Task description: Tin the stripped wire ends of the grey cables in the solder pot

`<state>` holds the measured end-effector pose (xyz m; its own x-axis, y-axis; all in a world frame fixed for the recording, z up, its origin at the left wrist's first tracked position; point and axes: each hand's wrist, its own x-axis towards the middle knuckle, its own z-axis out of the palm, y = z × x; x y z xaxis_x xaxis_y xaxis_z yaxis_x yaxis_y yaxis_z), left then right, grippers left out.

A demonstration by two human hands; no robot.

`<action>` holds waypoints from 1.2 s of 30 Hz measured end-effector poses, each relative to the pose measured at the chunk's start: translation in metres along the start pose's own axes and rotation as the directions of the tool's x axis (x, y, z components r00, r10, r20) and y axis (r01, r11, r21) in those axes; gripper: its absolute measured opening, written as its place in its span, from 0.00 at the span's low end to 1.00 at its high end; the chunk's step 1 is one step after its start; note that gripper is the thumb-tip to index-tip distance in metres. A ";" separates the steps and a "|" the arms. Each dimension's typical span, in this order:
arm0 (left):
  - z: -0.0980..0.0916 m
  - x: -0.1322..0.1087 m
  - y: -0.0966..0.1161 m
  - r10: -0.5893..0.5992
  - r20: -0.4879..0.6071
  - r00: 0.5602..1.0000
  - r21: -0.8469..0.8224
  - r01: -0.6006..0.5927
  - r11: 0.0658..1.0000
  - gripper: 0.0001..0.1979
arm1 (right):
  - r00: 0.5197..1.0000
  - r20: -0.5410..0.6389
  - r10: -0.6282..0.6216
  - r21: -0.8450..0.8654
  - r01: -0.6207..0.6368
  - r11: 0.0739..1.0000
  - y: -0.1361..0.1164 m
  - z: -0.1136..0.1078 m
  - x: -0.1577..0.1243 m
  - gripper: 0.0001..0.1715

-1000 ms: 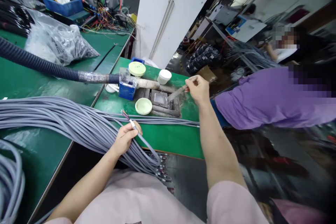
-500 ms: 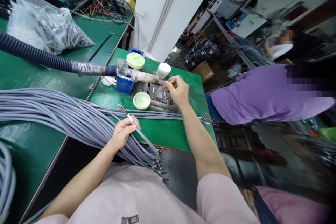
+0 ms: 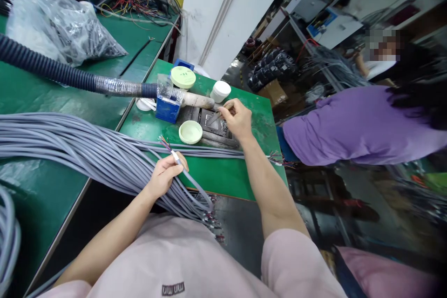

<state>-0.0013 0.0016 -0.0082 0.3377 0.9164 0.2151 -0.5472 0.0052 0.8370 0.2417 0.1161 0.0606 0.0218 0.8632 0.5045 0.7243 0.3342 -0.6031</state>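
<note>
My left hand (image 3: 168, 173) pinches a grey cable (image 3: 190, 178) just below its white-wrapped end, where thin coloured wires (image 3: 165, 142) fan out. Over a dark block with a small shiny, silvery pool, like a solder pot (image 3: 213, 123), is my right hand (image 3: 238, 120). Its fingers are closed on a thin flat scraper-like strip (image 3: 220, 112), whose lower end reaches the pool. In front of the pot stands an open pale-green dish (image 3: 190, 132). A hose nozzle (image 3: 199, 100) ends just behind the pot.
Many grey cables (image 3: 87, 142) run in a thick bundle across the green table (image 3: 230, 174). A ribbed black hose (image 3: 45, 63) comes from the left to a blue box (image 3: 167, 109). A white jar (image 3: 220, 91) and a green-lidded tub (image 3: 183, 77) stand behind. A person in purple (image 3: 335, 125) is at right.
The view has shifted slightly. My left hand still holds the cable, and my right hand keeps the strip over the pool, with hardly any movement.
</note>
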 end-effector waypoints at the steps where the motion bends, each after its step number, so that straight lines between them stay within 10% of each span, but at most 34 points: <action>1: 0.000 0.000 0.000 -0.001 0.001 1.000 0.001 0.001 1.000 0.10 | 1.000 0.004 0.003 -0.004 -0.003 1.000 0.001 -0.001 0.000 0.12; 36: 0.003 0.001 0.003 -0.002 -0.011 1.000 0.034 0.003 0.999 0.11 | 0.999 0.019 0.045 -0.177 -0.041 0.983 0.027 -0.056 0.001 0.12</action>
<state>-0.0008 0.0010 -0.0038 0.3308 0.9205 0.2078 -0.5200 -0.0059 0.8542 0.2992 0.1047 0.0794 0.0410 0.8846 0.4646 0.8331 0.2264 -0.5047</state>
